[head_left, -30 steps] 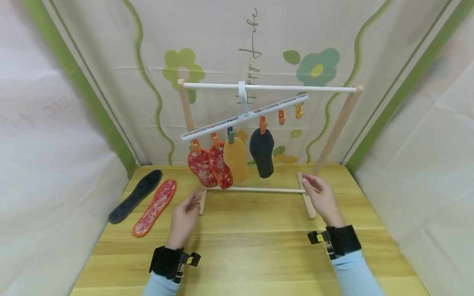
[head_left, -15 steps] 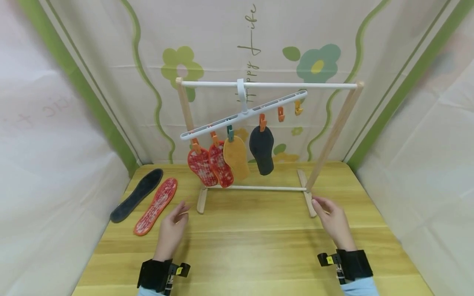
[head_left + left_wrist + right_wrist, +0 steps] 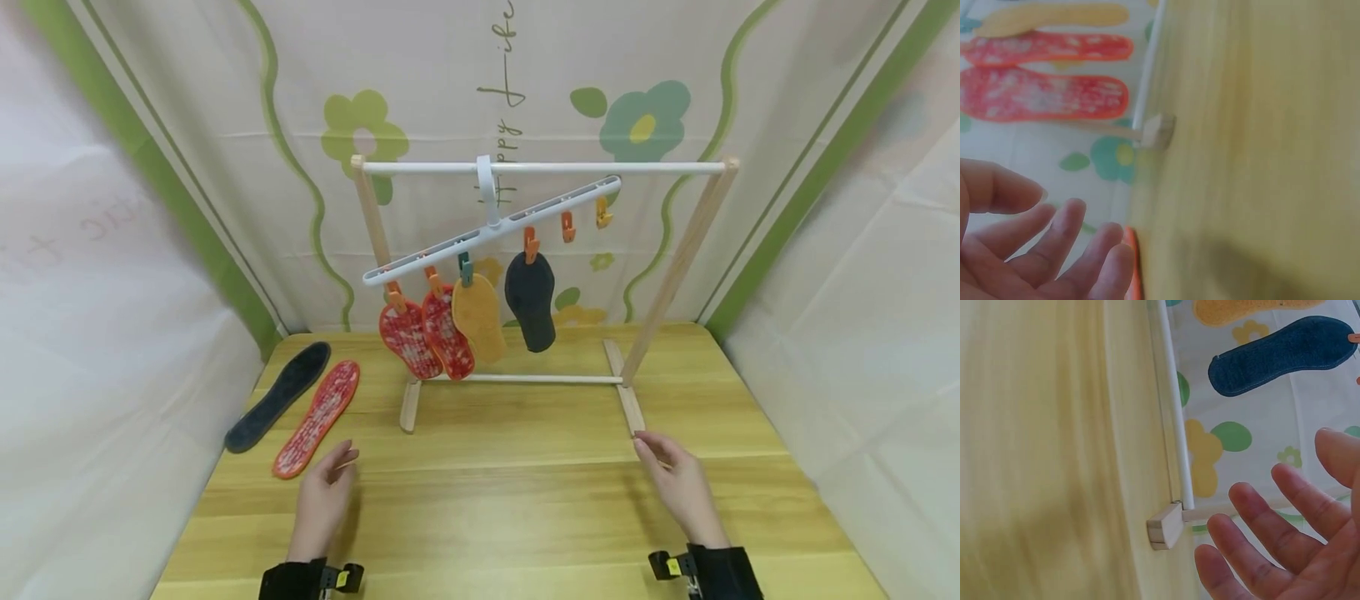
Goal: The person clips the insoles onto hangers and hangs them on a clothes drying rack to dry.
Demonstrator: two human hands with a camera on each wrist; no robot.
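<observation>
A small wooden drying rack (image 3: 678,258) with a white top bar stands at the back of the yellow table (image 3: 510,500). A white clip hanger (image 3: 491,233) hangs tilted from it and carries two red insoles (image 3: 427,337), a yellow insole (image 3: 478,321) and a dark insole (image 3: 531,304). My left hand (image 3: 322,492) hovers open over the table, near a loose red insole (image 3: 318,417). My right hand (image 3: 678,483) is open just in front of the rack's right foot (image 3: 626,400). Both hands hold nothing. The wrist views show spread fingers (image 3: 1054,244) (image 3: 1272,531) and the rack feet.
A loose dark insole (image 3: 279,396) lies beside the red one at the table's left edge. Two spare clips (image 3: 585,218) hang on the hanger's right end. White cloth walls with green trim close in on three sides.
Both hands have drawn back from the rack's feet toward me, the left drifting further left. The rack and the hanging insoles have stayed put.
</observation>
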